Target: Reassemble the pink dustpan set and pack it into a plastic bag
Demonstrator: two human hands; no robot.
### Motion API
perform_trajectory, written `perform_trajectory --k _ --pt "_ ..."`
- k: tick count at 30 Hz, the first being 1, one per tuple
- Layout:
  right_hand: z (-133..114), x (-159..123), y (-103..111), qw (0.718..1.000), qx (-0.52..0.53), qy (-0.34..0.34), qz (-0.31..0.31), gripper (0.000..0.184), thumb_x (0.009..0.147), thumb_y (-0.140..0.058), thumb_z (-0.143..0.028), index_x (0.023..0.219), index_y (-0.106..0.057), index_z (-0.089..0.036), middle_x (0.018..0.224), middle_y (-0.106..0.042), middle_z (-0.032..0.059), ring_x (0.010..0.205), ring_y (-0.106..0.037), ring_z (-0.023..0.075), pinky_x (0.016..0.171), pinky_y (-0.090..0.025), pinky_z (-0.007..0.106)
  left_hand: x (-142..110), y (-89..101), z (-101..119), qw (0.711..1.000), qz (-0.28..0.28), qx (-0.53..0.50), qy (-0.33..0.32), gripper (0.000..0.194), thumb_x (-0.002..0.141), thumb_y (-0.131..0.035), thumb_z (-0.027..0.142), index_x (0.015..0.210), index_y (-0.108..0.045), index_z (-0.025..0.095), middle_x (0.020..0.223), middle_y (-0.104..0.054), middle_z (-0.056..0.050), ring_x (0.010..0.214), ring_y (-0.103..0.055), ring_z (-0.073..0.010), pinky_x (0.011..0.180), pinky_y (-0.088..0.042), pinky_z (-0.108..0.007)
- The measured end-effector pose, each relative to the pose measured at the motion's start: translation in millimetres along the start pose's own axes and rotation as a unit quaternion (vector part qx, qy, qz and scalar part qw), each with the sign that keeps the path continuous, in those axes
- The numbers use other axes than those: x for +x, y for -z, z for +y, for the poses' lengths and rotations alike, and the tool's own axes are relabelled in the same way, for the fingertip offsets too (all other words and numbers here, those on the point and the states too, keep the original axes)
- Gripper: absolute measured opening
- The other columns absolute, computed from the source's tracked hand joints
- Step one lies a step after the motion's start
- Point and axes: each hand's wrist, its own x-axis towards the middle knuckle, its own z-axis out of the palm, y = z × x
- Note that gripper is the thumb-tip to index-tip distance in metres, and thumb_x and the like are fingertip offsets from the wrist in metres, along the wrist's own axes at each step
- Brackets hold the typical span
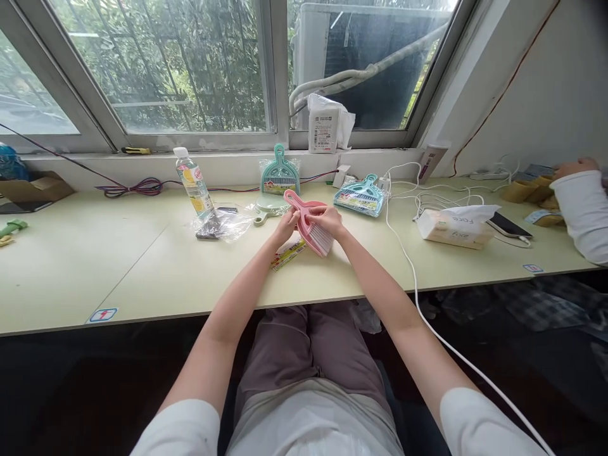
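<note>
A small pink hand brush point(311, 225) with white bristles is held over the pale green table point(142, 266). My left hand point(286, 225) is closed on the brush near its handle. My right hand point(327, 219) grips the brush head from the right side. Under the brush lies a yellow and red paper label point(287, 254). Just behind my hands a mint green dustpan point(268, 209) lies flat on the table.
A teal brush set point(280, 172) leans on the window ledge; another packaged set point(361, 196) lies at right. A water bottle point(192, 182), empty plastic wrap point(222, 223), a tissue pack point(455, 227), a phone point(509, 225) and white cables point(403, 247) are near. Another person's sleeve point(583, 212) is far right.
</note>
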Motion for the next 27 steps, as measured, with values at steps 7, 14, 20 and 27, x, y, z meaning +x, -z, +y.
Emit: perform_trajectory --k 7,14,20,27 --pt "-14.4 -6.0 6.8 0.987 -0.149 0.054 -0.025 0.025 0.084 -0.068 -0.04 0.093 -0.077 -0.019 0.102 -0.079 0.0062 0.095 -0.071 0.0203 0.084 -0.049 0.027 -1.4 3.7 -0.7 0.999 0.032 0.043 -0.009 0.026 0.095 -0.044 0.035 0.097 -0.061 0.015 0.082 -0.064 -0.005 0.067 -0.059 -0.0151 0.06 -0.05 -0.027" --pt "-23.6 -15.2 7.6 0.923 -0.373 0.074 -0.066 0.041 0.092 -0.056 -0.054 0.097 -0.075 -0.017 0.11 -0.075 0.014 0.1 -0.069 0.0278 0.082 -0.046 0.032 -4.4 8.3 1.1 0.991 0.04 0.128 0.008 0.033 0.091 -0.05 0.033 0.061 -0.05 0.019 0.057 -0.048 0.001 0.051 -0.046 -0.0116 0.051 -0.042 -0.026" --pt "-22.6 -21.2 3.8 0.913 -0.395 0.089 -0.056 0.042 0.099 -0.048 -0.045 0.099 -0.077 -0.015 0.111 -0.075 0.0167 0.101 -0.069 0.0273 0.082 -0.043 0.031 -2.6 14.0 1.5 0.982 0.012 0.191 -0.005 0.034 0.091 -0.048 0.037 0.063 -0.053 0.019 0.059 -0.052 0.0 0.056 -0.044 -0.0127 0.055 -0.04 -0.026" --pt "-16.8 -20.3 2.6 0.929 -0.367 0.053 -0.002 0.049 0.104 -0.034 -0.036 0.099 -0.079 -0.018 0.103 -0.078 0.0114 0.093 -0.07 0.0221 0.077 -0.042 0.029 -3.7 15.4 7.5 0.979 -0.019 0.204 -0.016 0.033 0.09 -0.047 0.042 0.067 -0.051 0.018 0.063 -0.05 0.0 0.059 -0.041 -0.0132 0.058 -0.033 -0.027"
